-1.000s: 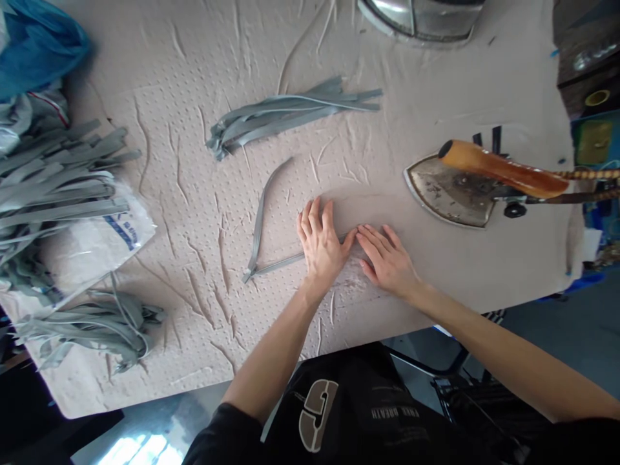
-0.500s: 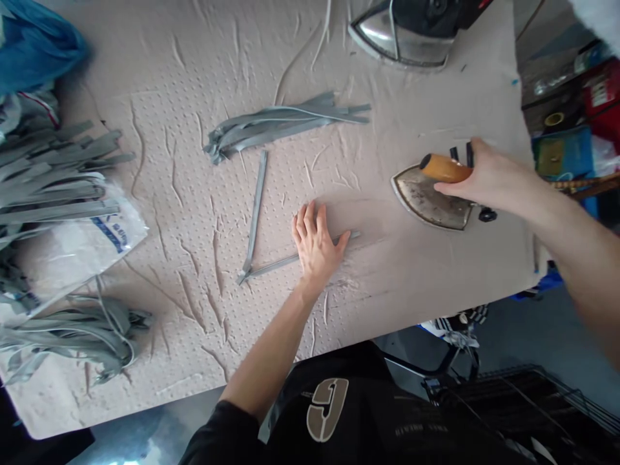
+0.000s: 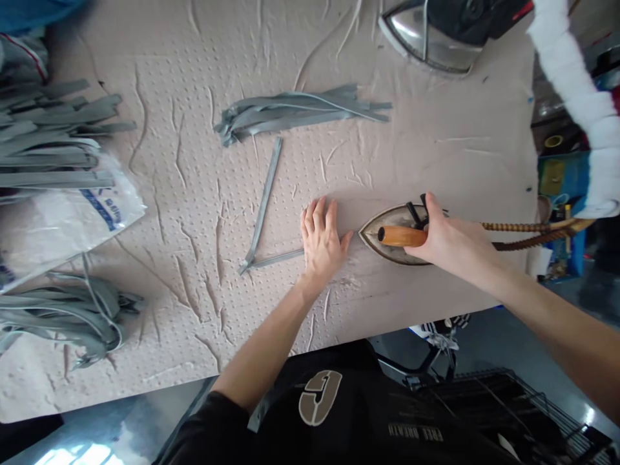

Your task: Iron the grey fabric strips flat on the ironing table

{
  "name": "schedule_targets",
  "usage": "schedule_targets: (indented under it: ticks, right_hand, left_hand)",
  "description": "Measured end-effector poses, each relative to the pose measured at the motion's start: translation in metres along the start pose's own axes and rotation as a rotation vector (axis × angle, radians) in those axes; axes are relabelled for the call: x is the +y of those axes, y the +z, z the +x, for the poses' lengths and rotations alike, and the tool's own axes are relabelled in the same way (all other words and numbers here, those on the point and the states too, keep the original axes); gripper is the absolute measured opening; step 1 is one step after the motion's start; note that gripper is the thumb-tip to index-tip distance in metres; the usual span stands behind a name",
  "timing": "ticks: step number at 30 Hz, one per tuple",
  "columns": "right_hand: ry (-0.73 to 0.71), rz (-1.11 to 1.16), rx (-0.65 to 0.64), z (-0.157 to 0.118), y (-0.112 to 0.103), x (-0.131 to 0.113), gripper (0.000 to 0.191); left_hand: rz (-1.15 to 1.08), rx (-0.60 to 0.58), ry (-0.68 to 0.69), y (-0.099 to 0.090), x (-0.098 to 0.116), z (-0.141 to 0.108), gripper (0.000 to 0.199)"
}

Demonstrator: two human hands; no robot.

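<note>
Two bare hands at the bench (image 3: pixel 455 284), black shirt (image 3: pixel 261 433) nearest me, below the wooden-handled iron (image 3: pixel 369 236), my landmark.

Nearest strip bundle: looped gray bundle (image 3: pixel 62 310), well left of the iron and closer to the shirt. Left hand (image 3: pixel 320 248) is just left of the iron's tip, palm down, fingers slightly spread, pressing over one end of a gray strip (image 3: pixel 265 194). From under that hand the strip runs left, bends sharply, then angles away from me; the covered part I can't see. Right hand (image 3: pixel 443 236) is closed around the iron's orange handle. Iron sits sole down, tip pointing left, just beside the left thumb; can't tell if the sole touches the bench or is slightly lifted. Two cords (image 3: pixel 518 227) trail right of it.

Far left of the iron, more gray strips (image 3: pixel 43 155) are heaped over a printed plastic bag (image 3: pixel 92 213). Beyond the iron and to its left, another gray bundle (image 3: pixel 300 108) lies lengthwise. Farthest: second iron (image 3: pixel 431 39), beyond the first, partly cut off by the frame, with a white wrapped hose (image 3: pixel 566 71) to its right.
</note>
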State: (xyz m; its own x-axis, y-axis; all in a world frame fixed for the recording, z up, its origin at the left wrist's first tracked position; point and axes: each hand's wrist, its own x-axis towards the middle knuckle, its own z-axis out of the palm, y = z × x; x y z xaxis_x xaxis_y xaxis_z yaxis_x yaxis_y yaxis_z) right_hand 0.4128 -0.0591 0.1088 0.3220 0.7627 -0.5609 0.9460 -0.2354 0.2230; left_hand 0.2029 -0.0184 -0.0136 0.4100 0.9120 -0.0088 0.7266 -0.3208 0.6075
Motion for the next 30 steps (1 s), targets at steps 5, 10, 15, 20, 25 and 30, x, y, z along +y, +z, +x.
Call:
schedule_targets:
  ticks: [5, 10, 15, 20, 25, 30]
  right_hand:
    - [-0.035, -0.071, -0.019, 0.002, -0.008, -0.012, 0.105]
    - [-0.119, -0.069, 0.020, 0.003, -0.013, -0.032, 0.108]
    - [-0.124, -0.079, 0.020, 0.003, -0.014, -0.035, 0.112]
    - [-0.155, -0.088, 0.037, 0.004, -0.014, -0.044, 0.110]
    - [-0.222, -0.091, 0.083, 0.003, -0.019, -0.073, 0.109]
    - [-0.235, -0.085, 0.081, 0.000, -0.025, -0.088, 0.108]
  left_hand:
    - [-0.037, -0.030, -0.009, -0.011, -0.005, -0.002, 0.067]
    - [-0.035, 0.002, -0.003, -0.019, -0.021, -0.007, 0.066]
    - [-0.010, 0.010, -0.001, -0.029, -0.037, -0.014, 0.068]
    - [0.005, 0.027, 0.002, -0.036, -0.048, -0.019, 0.067]
    - [0.021, 0.024, -0.021, -0.050, -0.064, -0.026, 0.067]
    - [0.060, 0.038, -0.055, -0.068, -0.084, -0.037, 0.067]
